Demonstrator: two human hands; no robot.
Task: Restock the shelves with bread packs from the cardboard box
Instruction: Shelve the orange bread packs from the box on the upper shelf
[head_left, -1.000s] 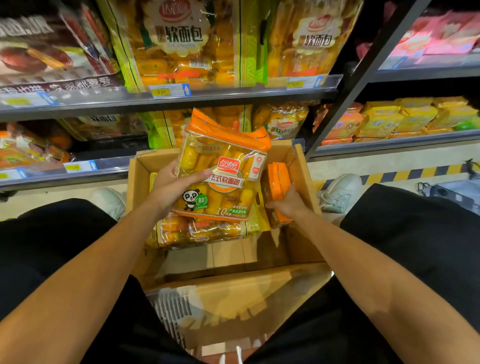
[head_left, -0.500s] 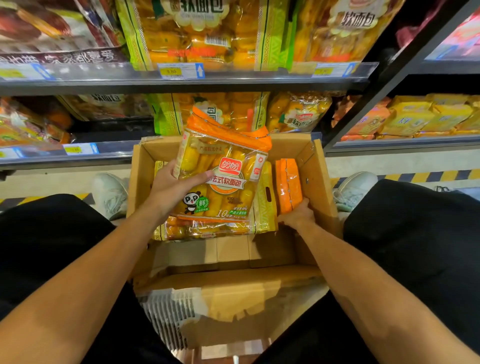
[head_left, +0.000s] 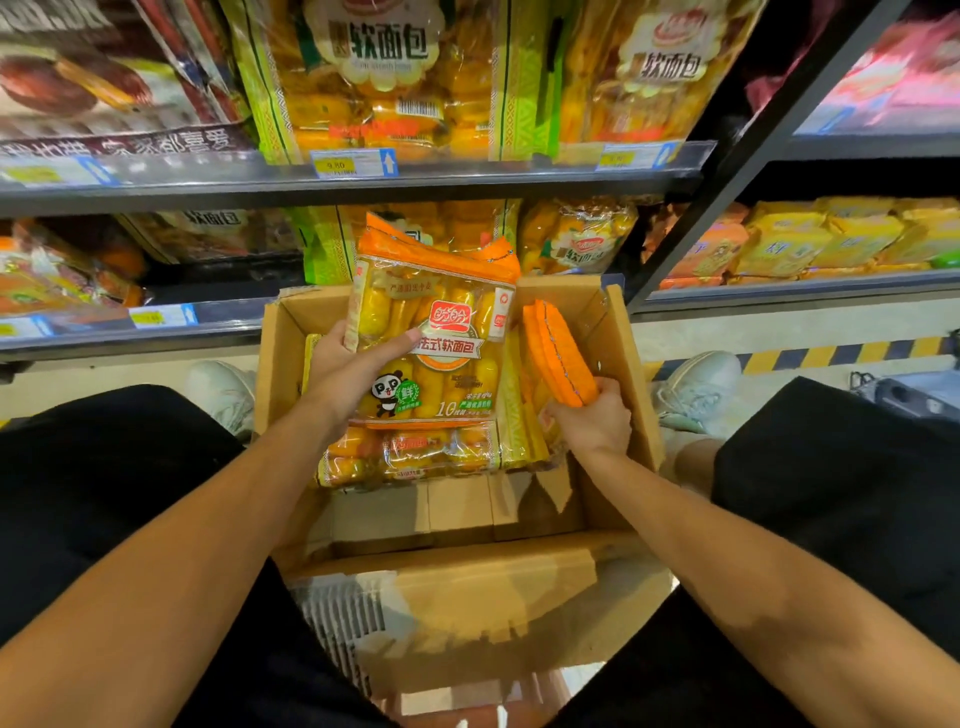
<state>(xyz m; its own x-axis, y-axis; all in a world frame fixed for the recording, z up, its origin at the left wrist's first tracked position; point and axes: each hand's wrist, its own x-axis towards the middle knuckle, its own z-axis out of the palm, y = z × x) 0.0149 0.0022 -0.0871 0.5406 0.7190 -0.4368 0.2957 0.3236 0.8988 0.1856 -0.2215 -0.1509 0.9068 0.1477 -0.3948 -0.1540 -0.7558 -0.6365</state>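
bread pack (head_left: 434, 332) upright above the cardboard box (head_left: 623, 364), left hand (head_left: 345, 371) gripping its left edge; right hand (head_left: 589, 423) clasps a second pack (head_left: 558, 353) at the box's right wall.

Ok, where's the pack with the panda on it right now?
In the head view, the panda pack is held upright by the left hand above the cardboard box, centre frame, just left of the orange-topped pack the right hand grips.

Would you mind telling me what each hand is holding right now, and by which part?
The left hand holds a bread pack by its left edge; the right hand grips a second pack, standing on edge in the cardboard box, near its lower end.
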